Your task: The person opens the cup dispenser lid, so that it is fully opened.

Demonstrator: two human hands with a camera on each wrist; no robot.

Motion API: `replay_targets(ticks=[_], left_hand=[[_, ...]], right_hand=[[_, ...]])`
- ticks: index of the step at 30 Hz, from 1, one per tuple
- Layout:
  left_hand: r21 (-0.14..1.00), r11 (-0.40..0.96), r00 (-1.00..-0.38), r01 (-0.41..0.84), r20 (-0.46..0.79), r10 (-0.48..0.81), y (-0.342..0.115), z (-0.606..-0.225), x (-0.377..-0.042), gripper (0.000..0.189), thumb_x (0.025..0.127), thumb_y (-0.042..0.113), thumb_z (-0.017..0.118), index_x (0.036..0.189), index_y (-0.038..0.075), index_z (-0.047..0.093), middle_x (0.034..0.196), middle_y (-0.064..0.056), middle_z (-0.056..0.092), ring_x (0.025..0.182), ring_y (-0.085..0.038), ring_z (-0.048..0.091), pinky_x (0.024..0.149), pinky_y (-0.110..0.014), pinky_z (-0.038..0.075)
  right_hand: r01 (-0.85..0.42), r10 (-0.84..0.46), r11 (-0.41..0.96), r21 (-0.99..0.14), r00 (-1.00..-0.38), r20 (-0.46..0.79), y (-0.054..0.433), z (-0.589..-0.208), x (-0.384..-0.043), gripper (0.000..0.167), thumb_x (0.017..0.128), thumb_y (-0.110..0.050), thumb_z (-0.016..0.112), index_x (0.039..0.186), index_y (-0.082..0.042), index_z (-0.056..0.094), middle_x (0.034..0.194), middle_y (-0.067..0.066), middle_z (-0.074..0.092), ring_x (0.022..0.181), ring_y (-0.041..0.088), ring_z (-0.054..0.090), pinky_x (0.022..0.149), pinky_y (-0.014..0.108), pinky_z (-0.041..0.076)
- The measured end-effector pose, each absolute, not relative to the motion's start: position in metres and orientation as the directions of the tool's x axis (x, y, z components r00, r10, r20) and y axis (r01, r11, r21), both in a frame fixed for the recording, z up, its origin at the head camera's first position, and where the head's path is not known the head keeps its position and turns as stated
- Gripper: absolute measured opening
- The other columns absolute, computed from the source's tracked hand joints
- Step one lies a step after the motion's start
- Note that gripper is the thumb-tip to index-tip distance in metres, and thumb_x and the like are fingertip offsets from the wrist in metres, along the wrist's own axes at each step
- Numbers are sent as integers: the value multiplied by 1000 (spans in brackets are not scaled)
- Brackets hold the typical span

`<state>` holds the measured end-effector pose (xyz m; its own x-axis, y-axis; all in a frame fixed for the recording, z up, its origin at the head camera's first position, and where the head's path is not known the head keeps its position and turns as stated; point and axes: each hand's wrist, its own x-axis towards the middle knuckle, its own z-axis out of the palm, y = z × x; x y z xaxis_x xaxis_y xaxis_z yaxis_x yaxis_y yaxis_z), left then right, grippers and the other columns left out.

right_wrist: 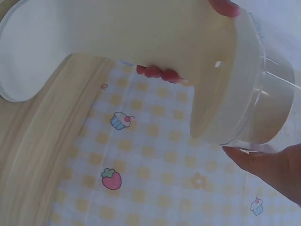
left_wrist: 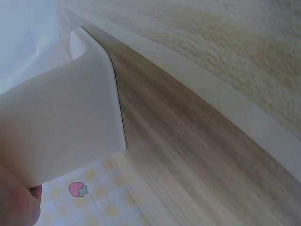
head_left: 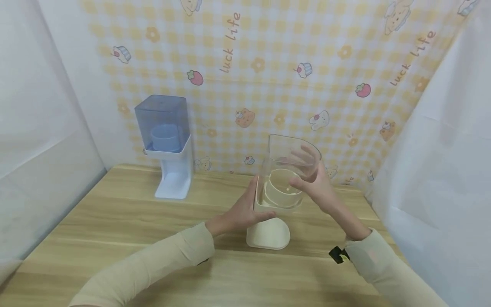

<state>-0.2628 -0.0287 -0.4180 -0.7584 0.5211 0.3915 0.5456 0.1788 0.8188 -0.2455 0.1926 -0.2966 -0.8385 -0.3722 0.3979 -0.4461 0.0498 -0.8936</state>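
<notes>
Clear plastic, the cover (head_left: 284, 149) is pinched between your right hand's (head_left: 317, 184) fingers and thumb, at the top of the cream stand (head_left: 268, 234) right of centre on the desk (head_left: 126, 238). Your left hand's (head_left: 244, 211) fingers grip the stand's left side. A blue-topped dispenser (head_left: 168, 143) stands far left.

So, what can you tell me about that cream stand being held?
The cream stand looks like smooth plastic. It stands upright, its rounded foot on the table. A broad support rises to a head holding a round cup-like part, with a clear cover above. The left hand grips the head; the right hand holds the cover. Whether that is seated, I cannot tell.
</notes>
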Motion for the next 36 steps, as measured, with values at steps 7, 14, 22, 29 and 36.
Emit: replay_targets(ticks=[7,14,22,29,36], left_hand=[[809,167,-755,563,421,503,-25,-419,-263,110,84,50,77,157,25,-2,152,-3,36,139,-22,41,116,-51,36],[783,168,-730,599,449,515,-23,-421,-264,113,85,63,68,158,20,-6,155,-7,31,142,-25,38,117,-54,33],[768,191,-731,611,455,508,-23,-421,-264,113,84,69,64,158,21,-7,156,-8,30,143,-27,37,117,-55,33],[749,187,-711,635,472,521,-21,-422,-267,114,83,74,60,158,20,-7,156,-6,30,142,-24,38,115,-52,37],[739,199,-720,644,498,484,-21,-423,-264,115,83,74,60,158,16,-5,155,-11,33,138,-29,43,113,-53,40]], right_hand=[[-447,-358,-38,-894,-829,429,191,-297,-249,96,83,-33,83,153,-20,18,152,9,41,129,18,57,111,34,45],[-503,-358,-100,-858,-787,503,190,-303,-252,93,83,-36,82,151,-24,20,146,8,46,121,17,62,109,37,46],[-551,-339,-146,-822,-753,565,188,-308,-253,96,80,-39,83,151,-22,21,145,9,46,125,16,60,110,33,45],[-576,-328,-165,-801,-734,595,188,-309,-254,93,81,-37,82,151,-22,22,144,8,46,126,21,59,110,35,45],[-545,-321,-134,-828,-766,556,188,-307,-251,89,84,-37,81,150,-22,24,144,7,48,127,21,58,110,35,46]])
